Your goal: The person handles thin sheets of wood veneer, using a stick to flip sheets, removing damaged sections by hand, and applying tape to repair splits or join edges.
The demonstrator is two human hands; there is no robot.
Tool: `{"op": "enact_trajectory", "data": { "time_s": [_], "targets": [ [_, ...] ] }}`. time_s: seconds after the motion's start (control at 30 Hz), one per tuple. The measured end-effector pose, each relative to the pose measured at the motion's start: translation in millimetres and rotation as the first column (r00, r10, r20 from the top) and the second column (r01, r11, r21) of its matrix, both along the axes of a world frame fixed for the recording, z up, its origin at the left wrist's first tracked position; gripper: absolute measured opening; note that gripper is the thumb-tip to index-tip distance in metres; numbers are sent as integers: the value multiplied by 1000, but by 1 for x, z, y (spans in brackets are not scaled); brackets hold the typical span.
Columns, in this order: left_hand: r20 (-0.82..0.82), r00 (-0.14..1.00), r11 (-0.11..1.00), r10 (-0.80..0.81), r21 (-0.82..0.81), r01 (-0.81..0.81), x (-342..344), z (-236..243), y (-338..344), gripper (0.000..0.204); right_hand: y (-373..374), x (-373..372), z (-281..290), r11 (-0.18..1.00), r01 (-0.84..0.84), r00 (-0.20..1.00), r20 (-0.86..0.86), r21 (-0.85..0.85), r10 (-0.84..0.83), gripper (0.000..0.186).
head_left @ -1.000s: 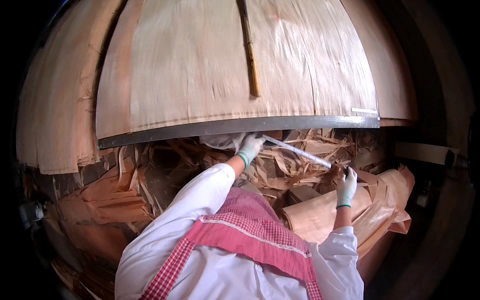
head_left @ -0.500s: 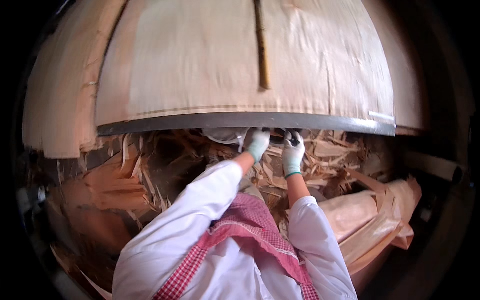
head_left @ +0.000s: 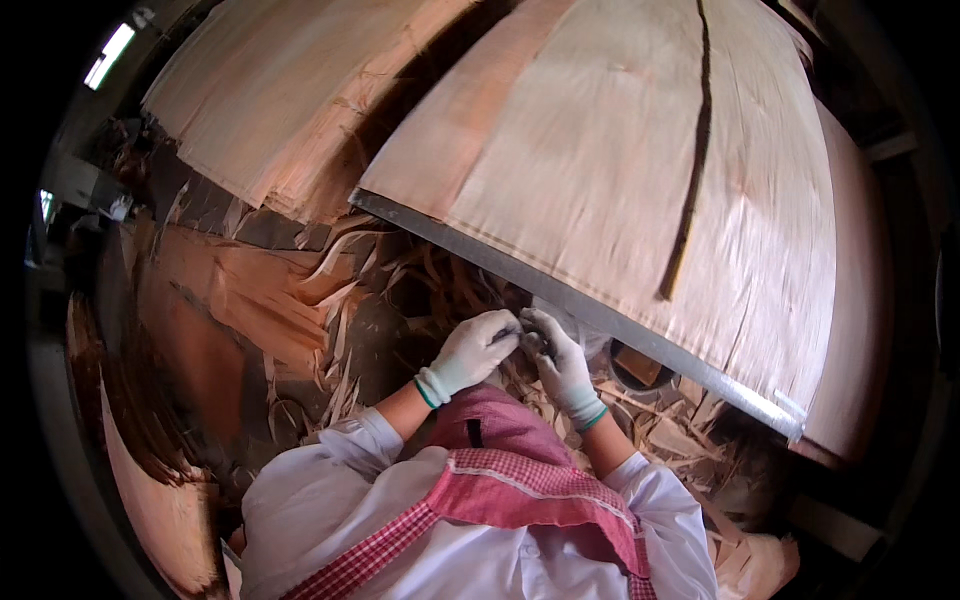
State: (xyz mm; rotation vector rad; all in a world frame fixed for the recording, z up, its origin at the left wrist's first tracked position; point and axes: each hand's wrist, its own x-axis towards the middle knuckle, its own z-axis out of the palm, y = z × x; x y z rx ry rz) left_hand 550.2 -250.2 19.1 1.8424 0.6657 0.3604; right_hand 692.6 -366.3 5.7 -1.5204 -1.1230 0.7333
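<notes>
My left hand (head_left: pixel 472 352), in a white glove with a green cuff, is closed, its fingertips pinched together. Right against it, my right hand (head_left: pixel 562 368), gloved alike, is closed too, with its fingers curled inward. The fingertips meet just off the grey metal edge strip (head_left: pixel 560 292) of the worktable. Whatever lies between them is hidden by the fingers, which look dark at the tips. On the table lies a broad stack of pale wood veneer sheets (head_left: pixel 600 150). A thin dark stick (head_left: pixel 690 200) rests lengthwise on top.
Below the table edge are a crumpled translucent plastic bag (head_left: pixel 580 322) and a round dark container (head_left: pixel 640 368). Torn veneer strips (head_left: pixel 680 435) litter the floor. Another veneer stack (head_left: pixel 290 110) stands at the left, and large reddish sheets (head_left: pixel 265 300) lie below it.
My view has turned left. Both hands have drawn back from under the table edge toward my body and come together.
</notes>
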Motion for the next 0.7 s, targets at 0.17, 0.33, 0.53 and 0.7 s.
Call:
{"op": "enact_trajectory", "data": {
  "time_s": [0.17, 0.33, 0.53, 0.7],
  "targets": [
    [28, 1000, 999, -13, -47, 14, -2, 13, 47, 13, 26, 1, -4, 977, -30, 987, -162, -213, -5, 17],
    [-18, 958, 858, 285, 451, -247, 0, -9, 130, 19, 71, 21, -20, 933, 74, 996, 77, -353, -50, 17],
    [-133, 936, 615, 325, 782, -102, -11, -79, 208, 24, 194, 35, -28, 886, 82, 995, 81, -457, -51, 21],
    [-231, 913, 640, 337, 767, -43, 6, -86, 215, 34, 294, 39, -62, 871, 126, 992, 53, -475, -115, 27]
  ]
}}
